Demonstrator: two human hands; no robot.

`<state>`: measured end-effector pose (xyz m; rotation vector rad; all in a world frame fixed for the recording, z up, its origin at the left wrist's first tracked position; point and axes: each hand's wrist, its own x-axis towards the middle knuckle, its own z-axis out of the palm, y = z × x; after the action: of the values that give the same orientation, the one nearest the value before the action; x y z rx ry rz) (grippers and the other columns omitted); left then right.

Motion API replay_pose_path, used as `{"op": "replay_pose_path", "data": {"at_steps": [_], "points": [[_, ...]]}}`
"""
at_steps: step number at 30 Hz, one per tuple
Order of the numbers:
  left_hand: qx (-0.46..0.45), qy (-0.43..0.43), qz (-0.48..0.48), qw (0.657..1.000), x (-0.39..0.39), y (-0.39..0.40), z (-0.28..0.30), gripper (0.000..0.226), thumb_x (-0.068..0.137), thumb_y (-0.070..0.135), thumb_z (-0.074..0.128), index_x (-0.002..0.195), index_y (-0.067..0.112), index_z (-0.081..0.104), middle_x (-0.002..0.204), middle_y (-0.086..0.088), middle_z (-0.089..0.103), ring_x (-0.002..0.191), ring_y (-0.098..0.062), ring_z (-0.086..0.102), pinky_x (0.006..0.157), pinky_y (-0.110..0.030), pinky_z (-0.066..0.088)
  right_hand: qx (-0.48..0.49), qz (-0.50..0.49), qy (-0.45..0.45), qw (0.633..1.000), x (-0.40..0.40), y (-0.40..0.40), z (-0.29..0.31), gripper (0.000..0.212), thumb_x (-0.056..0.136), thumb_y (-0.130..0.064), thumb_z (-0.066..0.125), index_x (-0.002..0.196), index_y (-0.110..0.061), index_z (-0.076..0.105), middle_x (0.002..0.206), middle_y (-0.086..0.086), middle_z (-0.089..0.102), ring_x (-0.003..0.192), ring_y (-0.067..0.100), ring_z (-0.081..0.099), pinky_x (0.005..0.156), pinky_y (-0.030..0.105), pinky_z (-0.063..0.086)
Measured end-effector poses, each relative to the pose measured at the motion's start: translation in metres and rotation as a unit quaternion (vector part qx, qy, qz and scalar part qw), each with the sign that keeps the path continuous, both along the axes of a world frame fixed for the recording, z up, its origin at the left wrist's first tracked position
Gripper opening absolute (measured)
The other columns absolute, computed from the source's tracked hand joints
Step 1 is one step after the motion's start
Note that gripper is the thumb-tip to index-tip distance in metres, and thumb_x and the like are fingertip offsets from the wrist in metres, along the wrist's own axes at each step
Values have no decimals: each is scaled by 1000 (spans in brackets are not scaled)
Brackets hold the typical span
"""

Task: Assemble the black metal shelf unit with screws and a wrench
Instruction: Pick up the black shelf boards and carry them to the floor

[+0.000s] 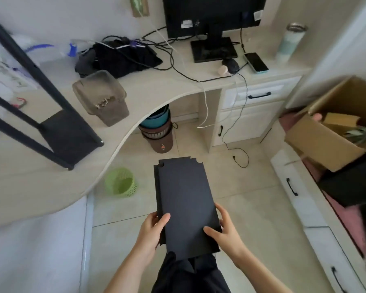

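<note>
Both hands grip the panel (185, 199) at its near end over the floor: left hand (151, 231) on left edge, right hand (224, 229) on right. Looks stiff, light sheet metal; hold by folded side edges, notched corners probably sharp. Frame (57, 132) lies on desk (156, 89).

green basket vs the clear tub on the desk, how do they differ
The green basket stands on the floor, mouth up, while the clear tub sits on the desk, tipped over. The basket's wall is perforated; the tub's is solid and see-through, showing small metal bits inside. Both look plastic.
</note>
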<state>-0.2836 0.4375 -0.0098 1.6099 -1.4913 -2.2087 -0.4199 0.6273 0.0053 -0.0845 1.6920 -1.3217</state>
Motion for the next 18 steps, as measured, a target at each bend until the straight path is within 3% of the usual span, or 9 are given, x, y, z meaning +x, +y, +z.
{"op": "replay_pose_path", "data": {"at_steps": [3, 6, 9, 12, 16, 18], "points": [[-22, -12, -77, 997, -47, 26, -13, 31, 97, 27, 66, 125, 13, 63, 117, -3, 74, 106, -24, 71, 93, -49, 58, 19, -61, 28, 998, -9, 35, -6, 71, 90, 0, 62, 144, -34, 30, 136, -7, 53, 122, 8, 54, 98, 29, 50], [-49, -24, -138, 989, -90, 50, -28, 36, 99, 25, 64, 132, 12, 60, 123, -5, 70, 109, -24, 68, 98, -51, 55, 53, -125, 38, 990, -21, 60, -19, 74, 89, 1, 62, 150, -22, 27, 145, -3, 46, 133, 16, 45, 112, 41, 38], [-58, -41, -173, 982, -127, 68, -48, 66, 98, 26, 66, 155, 21, 33, 146, -7, 53, 128, -27, 57, 108, -52, 47, 79, -181, 32, 980, -36, 79, -39, 75, 87, 1, 65, 150, -19, 29, 146, -4, 44, 134, 15, 44, 114, 41, 36], [-50, -44, -218, 974, -159, 83, -74, 81, 97, 27, 67, 159, 36, 15, 151, -5, 45, 135, -26, 49, 112, -51, 43, 95, -219, 9, 971, -52, 98, -68, 77, 87, -1, 66, 151, -20, 27, 147, -6, 43, 134, 15, 44, 114, 42, 37], [-82, -34, -302, 949, -197, 104, -121, 66, 99, 29, 64, 153, 40, 29, 142, 7, 43, 128, -10, 44, 108, -32, 39, 113, -270, -21, 956, -66, 119, -118, 77, 87, -3, 67, 151, -20, 27, 147, -6, 45, 132, 14, 47, 112, 38, 39], [-104, -38, -341, 933, -215, 114, -153, 56, 99, 30, 63, 149, 37, 39, 140, 9, 44, 126, -10, 43, 105, -29, 39, 122, -306, -33, 944, -69, 129, -147, 76, 87, -3, 67, 150, -23, 29, 144, -8, 47, 122, 16, 55, 101, 31, 48]]}}
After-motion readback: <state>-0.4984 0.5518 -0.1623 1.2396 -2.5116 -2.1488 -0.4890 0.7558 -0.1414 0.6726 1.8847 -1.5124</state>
